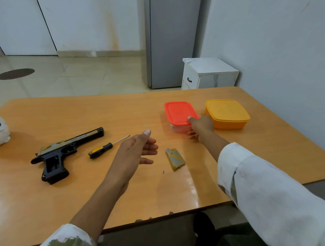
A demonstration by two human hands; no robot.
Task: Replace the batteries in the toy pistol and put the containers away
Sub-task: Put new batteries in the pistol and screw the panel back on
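Black toy pistol (65, 152) lies muzzle far-right; right hand (201, 126) grips red-lidded container (180, 114).

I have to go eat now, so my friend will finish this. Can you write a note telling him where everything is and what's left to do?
Left hand: open, empty, above the table.
Right hand: on the near edge of the red-lidded container, thumb on the lid, not lifting it.
Toy pistol: lying at the left, grip compartment open.
Screwdriver: beside the pistol.
Grip cover: lying loose mid-table, a small screw near it.
Yellow container: closed, right of the red one.
Done: cover unscrewed and taken off.
Left: open the container, swap batteries, refit cover and screw, put both containers away.
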